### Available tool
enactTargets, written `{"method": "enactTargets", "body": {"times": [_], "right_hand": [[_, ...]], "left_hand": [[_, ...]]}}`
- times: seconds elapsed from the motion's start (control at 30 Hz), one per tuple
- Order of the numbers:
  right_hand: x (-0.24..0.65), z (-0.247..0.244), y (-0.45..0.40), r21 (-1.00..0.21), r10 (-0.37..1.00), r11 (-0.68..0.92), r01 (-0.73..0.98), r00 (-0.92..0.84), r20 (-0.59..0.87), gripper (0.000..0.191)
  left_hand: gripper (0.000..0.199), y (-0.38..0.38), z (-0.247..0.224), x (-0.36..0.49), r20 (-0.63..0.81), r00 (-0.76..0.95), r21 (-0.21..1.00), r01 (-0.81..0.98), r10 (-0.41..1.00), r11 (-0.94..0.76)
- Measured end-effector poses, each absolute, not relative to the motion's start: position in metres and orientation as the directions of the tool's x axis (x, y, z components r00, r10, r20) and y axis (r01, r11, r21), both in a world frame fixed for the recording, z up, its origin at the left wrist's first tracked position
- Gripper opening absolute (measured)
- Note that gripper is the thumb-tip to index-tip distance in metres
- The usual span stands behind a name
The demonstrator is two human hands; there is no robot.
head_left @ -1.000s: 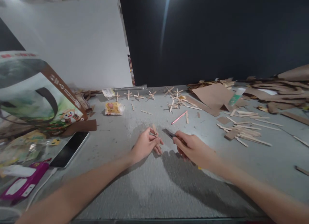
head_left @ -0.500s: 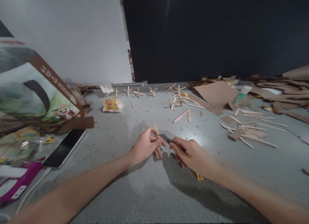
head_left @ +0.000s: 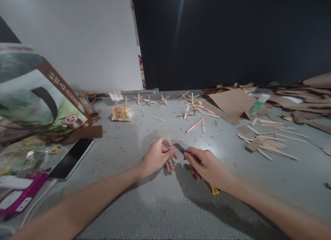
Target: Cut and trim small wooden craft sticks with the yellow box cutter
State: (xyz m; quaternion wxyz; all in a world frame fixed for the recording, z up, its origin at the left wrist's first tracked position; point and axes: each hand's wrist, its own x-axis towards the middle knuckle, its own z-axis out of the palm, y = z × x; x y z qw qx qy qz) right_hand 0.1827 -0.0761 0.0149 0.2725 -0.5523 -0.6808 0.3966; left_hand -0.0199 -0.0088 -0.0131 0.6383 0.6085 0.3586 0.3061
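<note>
Between the thumb and fingers of my left hand (head_left: 159, 154) is a short wooden stick (head_left: 169, 141), its upper end pointing away from me. Part of the stick is hidden by the fingers. My right hand (head_left: 205, 164) is closed round a utility knife (head_left: 180, 148); its blade points left, a small gap from the stick, and a yellow end (head_left: 214, 189) shows below the palm. Beyond the hands lie a pink striped pen-like stick (head_left: 194, 125) and a flat wooden stick (head_left: 203, 125).
Several crossed-stick pieces (head_left: 163, 100) stand along the back. Loose wooden sticks (head_left: 276, 147), brown cardboard (head_left: 231, 104) and a glue stick (head_left: 260, 103) lie at right. At left are a phone (head_left: 71, 159), a printed bag (head_left: 31, 98), a magenta device (head_left: 23, 195) and a yellow packet (head_left: 121, 113).
The knife blade has drawn back slightly to the right, away from the wooden stick. My left hand keeps its grip. The whole view has shifted a little.
</note>
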Motion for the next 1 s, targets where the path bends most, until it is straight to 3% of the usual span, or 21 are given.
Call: {"method": "enactTargets", "body": {"times": [0.2,0.4,0.57,0.67,0.73,0.83,0.93,1.0], "right_hand": [[0.183,0.015,-0.078,-0.832,0.971,0.091,0.547,-0.234,-0.047,0.031],[0.188,0.013,-0.076,-0.739,0.974,0.197,0.644,-0.211,0.075,0.033],[0.195,0.016,-0.073,-0.691,0.974,0.202,0.694,-0.215,0.069,0.033],[0.197,0.017,-0.073,-0.67,0.972,0.207,0.713,-0.228,0.058,0.033],[0.197,0.017,-0.073,-0.658,0.972,0.208,0.724,-0.227,0.058,0.032],[0.198,0.016,-0.073,-0.606,0.975,0.209,0.768,-0.214,0.065,0.028],[0.199,0.014,-0.071,-0.553,0.979,0.197,0.81,-0.197,0.059,0.025],[0.199,0.014,-0.071,-0.543,0.98,0.19,0.818,-0.191,0.055,0.025]], "left_hand": [[0.054,-0.009,-0.011,-0.021,-0.072,0.539,0.996,0.089,0.839,0.028],[0.048,-0.011,-0.01,-0.02,-0.07,0.515,0.991,0.134,0.854,0.001],[0.046,-0.011,-0.009,-0.022,-0.039,0.533,0.984,0.169,0.845,-0.062],[0.044,-0.009,-0.008,-0.023,0.045,0.526,0.955,0.227,0.849,-0.192],[0.044,-0.009,-0.007,-0.023,0.166,0.552,0.874,0.302,0.817,-0.381],[0.043,-0.014,-0.005,-0.022,0.31,0.636,0.642,0.408,0.707,-0.649],[0.033,-0.022,-0.005,-0.021,0.311,0.706,0.396,0.513,0.636,-0.762],[0.028,-0.024,-0.006,-0.021,0.285,0.716,0.311,0.559,0.637,-0.768]]}}
